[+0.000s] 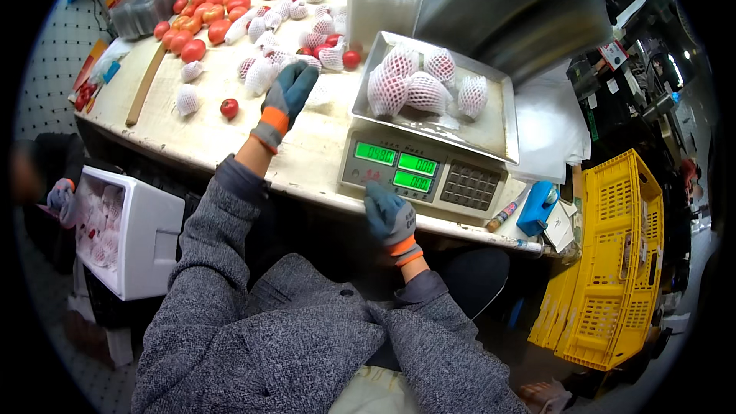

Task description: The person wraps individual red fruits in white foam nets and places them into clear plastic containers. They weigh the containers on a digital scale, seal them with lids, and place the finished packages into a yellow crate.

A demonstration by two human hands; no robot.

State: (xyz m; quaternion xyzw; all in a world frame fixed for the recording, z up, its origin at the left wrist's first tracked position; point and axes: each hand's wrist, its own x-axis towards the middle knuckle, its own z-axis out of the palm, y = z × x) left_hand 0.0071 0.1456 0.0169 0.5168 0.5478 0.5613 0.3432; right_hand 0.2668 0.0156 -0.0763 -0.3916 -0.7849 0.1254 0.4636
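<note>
My left hand (290, 92), in a blue-grey work glove with an orange cuff, is over the table beside tomatoes in white foam net sleeves (260, 76); whether its fingers hold anything is hidden. My right hand (391, 215), gloved alike, is at the table's front edge, just below the display of a digital scale (391, 167); its fingers are curled and what they may hold cannot be told. Several net-sleeved tomatoes (426, 92) lie on the scale's metal tray (489, 135). A bare small tomato (229, 108) rests left of my left hand, and larger bare tomatoes (192, 50) are heaped behind.
Clear plastic containers (382, 6) stand behind the scale, others (146, 8) at the back left. A blue tape dispenser (537, 207) and a marker (502, 217) lie at the front right. Yellow crates (609, 276) stand right; a white foam box (146, 230) stands left, near another person's gloved hand (62, 201).
</note>
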